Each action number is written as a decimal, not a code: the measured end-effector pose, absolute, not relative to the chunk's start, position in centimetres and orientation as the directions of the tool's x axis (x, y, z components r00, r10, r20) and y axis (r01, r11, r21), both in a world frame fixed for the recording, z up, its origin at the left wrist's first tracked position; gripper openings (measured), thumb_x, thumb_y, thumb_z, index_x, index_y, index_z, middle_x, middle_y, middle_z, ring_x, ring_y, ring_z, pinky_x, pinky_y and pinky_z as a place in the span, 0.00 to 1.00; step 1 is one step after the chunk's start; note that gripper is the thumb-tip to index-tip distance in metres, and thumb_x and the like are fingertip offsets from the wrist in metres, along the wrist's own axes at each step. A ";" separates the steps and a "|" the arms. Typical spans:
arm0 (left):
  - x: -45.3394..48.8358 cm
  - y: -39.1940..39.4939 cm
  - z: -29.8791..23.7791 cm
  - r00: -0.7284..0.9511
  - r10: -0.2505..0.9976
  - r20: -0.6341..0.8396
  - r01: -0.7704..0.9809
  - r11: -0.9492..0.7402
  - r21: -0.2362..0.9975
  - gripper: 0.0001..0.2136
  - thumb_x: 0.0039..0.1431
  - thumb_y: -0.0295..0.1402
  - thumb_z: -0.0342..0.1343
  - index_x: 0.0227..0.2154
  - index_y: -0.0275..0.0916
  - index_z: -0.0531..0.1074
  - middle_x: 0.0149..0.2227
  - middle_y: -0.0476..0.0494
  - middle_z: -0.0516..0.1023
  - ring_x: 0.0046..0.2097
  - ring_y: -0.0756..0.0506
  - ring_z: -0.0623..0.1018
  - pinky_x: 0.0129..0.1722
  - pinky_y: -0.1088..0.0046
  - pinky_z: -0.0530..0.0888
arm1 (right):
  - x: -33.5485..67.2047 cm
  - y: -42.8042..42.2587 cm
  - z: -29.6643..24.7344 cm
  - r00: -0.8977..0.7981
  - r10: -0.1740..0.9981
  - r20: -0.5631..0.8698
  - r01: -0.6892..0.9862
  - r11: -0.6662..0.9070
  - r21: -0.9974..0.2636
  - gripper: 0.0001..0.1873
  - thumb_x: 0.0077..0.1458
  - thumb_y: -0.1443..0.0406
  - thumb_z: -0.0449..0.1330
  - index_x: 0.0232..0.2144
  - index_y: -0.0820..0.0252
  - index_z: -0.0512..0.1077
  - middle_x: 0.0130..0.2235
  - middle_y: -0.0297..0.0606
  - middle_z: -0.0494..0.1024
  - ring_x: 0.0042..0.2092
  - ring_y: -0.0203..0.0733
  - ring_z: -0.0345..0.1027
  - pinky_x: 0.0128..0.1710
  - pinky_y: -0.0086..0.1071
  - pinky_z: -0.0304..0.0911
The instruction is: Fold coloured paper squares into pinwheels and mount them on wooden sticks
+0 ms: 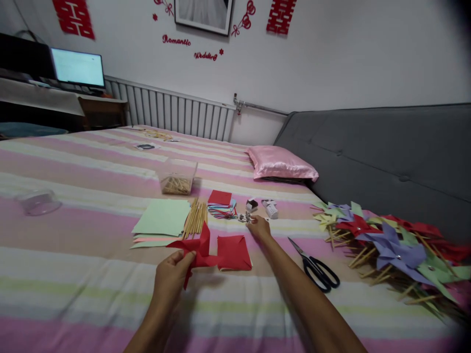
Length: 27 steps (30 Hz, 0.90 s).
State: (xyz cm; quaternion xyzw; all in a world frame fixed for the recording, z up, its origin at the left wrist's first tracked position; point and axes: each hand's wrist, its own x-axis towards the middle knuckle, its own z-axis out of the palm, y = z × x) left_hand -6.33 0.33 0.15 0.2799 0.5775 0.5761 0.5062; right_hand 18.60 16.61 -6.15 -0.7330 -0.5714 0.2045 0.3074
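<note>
A red paper pinwheel (200, 251) with folded blades is pinched at its centre between the thumb and fingers of my left hand (172, 272), above the bed. My right hand (258, 228) reaches forward to a small pile of shiny metal pins (243, 216). Its fingers are bent together at the pile's edge, and whatever is between them is too small to make out. A stack of cut red paper squares (234, 252) lies between my hands. Just beyond the pins are a small opened box (251, 204) and a crumpled white box (270, 209).
Black-handled scissors (319, 272) lie right of my right forearm. Finished pinwheels on sticks (393, 250) are heaped at the right. Further off are green paper sheets (162, 217), wooden sticks (196, 218), a stack of coloured strips (222, 205), a clear plastic box (178, 176) and a pink pillow (281, 163).
</note>
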 end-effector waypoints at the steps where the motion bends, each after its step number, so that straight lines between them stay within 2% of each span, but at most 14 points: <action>1: -6.4 0.5 0.0 -0.328 0.908 -0.261 -0.255 0.180 0.950 0.12 0.34 0.38 0.62 0.16 0.37 0.65 0.13 0.57 0.63 0.16 0.55 0.60 0.17 0.80 0.55 | 18.2 17.2 -6.3 0.243 0.968 0.060 0.734 -0.143 -0.664 0.13 0.56 0.61 0.56 0.42 0.62 0.69 0.42 0.39 0.73 0.42 0.41 0.69 0.43 0.41 0.65; 7: -6.6 0.9 -0.5 -0.316 0.912 -0.261 -0.230 0.193 0.954 0.13 0.36 0.40 0.61 0.15 0.38 0.64 0.12 0.57 0.61 0.16 0.55 0.58 0.16 0.79 0.52 | 16.9 18.5 -6.5 0.147 0.984 0.101 0.812 -0.061 -0.581 0.11 0.57 0.62 0.56 0.39 0.62 0.70 0.42 0.39 0.73 0.43 0.40 0.68 0.43 0.40 0.65; 12: -6.5 0.8 -0.4 -0.313 0.911 -0.267 -0.244 0.195 0.950 0.12 0.36 0.38 0.61 0.14 0.38 0.64 0.11 0.57 0.60 0.15 0.55 0.57 0.15 0.80 0.51 | 17.3 17.7 -5.9 0.175 0.975 0.137 0.830 -0.071 -0.552 0.11 0.57 0.61 0.55 0.38 0.62 0.71 0.41 0.39 0.74 0.42 0.40 0.69 0.44 0.40 0.64; 15: -6.4 0.6 -0.2 -0.312 0.914 -0.260 -0.257 0.182 0.949 0.11 0.36 0.37 0.61 0.14 0.37 0.65 0.11 0.57 0.61 0.15 0.56 0.57 0.15 0.80 0.51 | 17.5 17.2 -5.3 0.227 0.960 0.164 0.830 -0.102 -0.548 0.09 0.54 0.62 0.57 0.36 0.57 0.74 0.38 0.38 0.78 0.42 0.41 0.71 0.41 0.34 0.63; 18: -6.3 0.4 -0.2 -0.311 0.910 -0.274 -0.287 0.185 0.940 0.09 0.36 0.36 0.61 0.17 0.36 0.68 0.13 0.56 0.65 0.16 0.55 0.60 0.15 0.81 0.54 | 17.6 17.0 -4.9 0.260 0.949 0.178 0.828 -0.124 -0.546 0.09 0.49 0.63 0.58 0.34 0.52 0.77 0.36 0.37 0.80 0.40 0.44 0.72 0.36 0.30 0.62; 27: -5.8 0.7 -0.5 -0.318 0.906 -0.281 -0.245 0.207 0.947 0.10 0.37 0.36 0.60 0.16 0.36 0.67 0.12 0.57 0.63 0.15 0.56 0.58 0.15 0.80 0.52 | 18.9 17.2 -5.5 0.238 0.950 0.202 0.808 -0.078 -0.584 0.11 0.45 0.67 0.58 0.33 0.54 0.78 0.35 0.38 0.81 0.39 0.43 0.73 0.37 0.29 0.62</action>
